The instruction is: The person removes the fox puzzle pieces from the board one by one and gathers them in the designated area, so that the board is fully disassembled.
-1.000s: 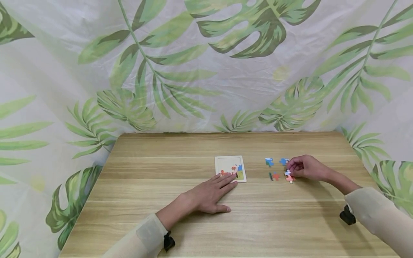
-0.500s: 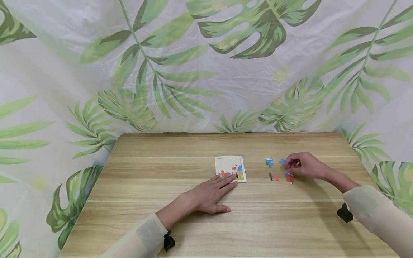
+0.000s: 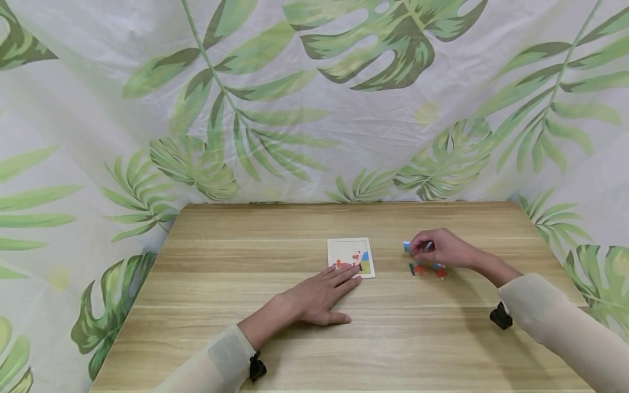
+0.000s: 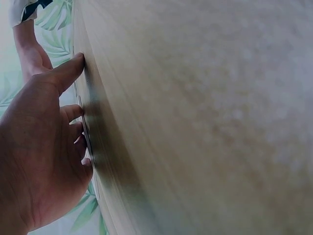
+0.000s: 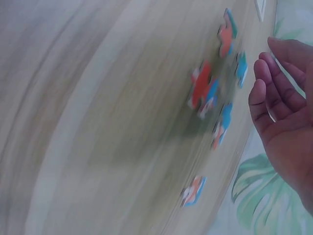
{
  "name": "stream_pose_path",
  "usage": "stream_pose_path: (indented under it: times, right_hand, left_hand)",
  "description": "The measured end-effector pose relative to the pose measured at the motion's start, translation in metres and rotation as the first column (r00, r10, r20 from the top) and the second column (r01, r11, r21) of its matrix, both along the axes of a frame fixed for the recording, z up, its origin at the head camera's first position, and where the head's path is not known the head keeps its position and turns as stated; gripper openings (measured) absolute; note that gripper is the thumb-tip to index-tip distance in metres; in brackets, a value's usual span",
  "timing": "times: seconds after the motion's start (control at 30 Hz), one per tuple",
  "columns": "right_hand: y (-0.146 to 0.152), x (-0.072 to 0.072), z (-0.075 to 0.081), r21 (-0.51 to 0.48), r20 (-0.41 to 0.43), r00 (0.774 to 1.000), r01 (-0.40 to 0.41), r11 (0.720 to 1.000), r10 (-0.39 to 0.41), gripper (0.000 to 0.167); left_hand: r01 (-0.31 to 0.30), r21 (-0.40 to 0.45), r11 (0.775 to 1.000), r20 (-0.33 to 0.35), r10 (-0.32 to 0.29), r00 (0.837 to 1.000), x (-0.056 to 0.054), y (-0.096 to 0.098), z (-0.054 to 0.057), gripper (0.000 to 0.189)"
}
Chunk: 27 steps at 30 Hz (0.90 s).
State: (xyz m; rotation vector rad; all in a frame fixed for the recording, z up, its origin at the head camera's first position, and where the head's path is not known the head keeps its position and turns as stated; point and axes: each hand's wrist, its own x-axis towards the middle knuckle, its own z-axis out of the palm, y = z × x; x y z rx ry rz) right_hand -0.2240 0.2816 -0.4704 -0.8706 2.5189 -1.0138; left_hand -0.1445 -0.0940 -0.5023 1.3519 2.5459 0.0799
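Observation:
My left hand [image 3: 321, 295] lies flat, fingers spread, across the lower edge of a small white-framed jigsaw puzzle board [image 3: 346, 246]. Orange, blue and green picture parts show at the board's bottom and right; my fingers hide some of the lower edge. To the right, my right hand [image 3: 444, 248] hovers over loose puzzle pieces, fingers loosely bent. In the right wrist view nothing shows between those fingers. Below them lie a red-and-blue piece [image 5: 201, 90], a red-and-green piece [image 5: 226, 35], a blue-green piece [image 5: 241, 69], a blue-and-orange piece [image 5: 222, 125] and an orange-and-white piece [image 5: 194, 191].
Both hands are over a wood-grain table [image 3: 236, 229]. A leaf-patterned cloth [image 3: 275, 125] hangs behind the table's back edge and at its sides. Each sleeve has a small black device at the wrist.
My right hand has moved left and slightly away, from the red piece at the right to over the blue pieces. The nearer red piece looks slightly turned. My left hand has stayed still.

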Motion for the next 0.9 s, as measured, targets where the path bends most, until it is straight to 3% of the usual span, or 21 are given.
stream_pose_path:
  times: [0.9]
  right_hand:
    - [-0.071, -0.02, -0.006, -0.024, -0.004, 0.995, -0.1, 0.995, 0.1, 0.017]
  left_hand:
    - [0.003, 0.019, 1.0, -0.003, -0.003, 1.0, 0.0, 0.0, -0.002, 0.088]
